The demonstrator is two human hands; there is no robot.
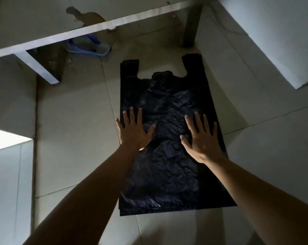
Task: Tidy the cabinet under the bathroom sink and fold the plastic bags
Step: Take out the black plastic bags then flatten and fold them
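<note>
A black plastic bag (167, 106) lies spread flat on the pale tiled floor, its two handles pointing away from me. My left hand (134, 131) rests palm down on the bag's left edge, fingers spread, with the little finger over the tile. My right hand (201, 138) presses flat on the bag's right half, fingers apart. Neither hand holds anything.
The sink cabinet's grey ledge (89, 30) runs across the top left, with a leg (41, 68) at left and another (191, 23) at right. Blue slippers (89, 47) lie under it. A white panel (273, 38) stands at the upper right.
</note>
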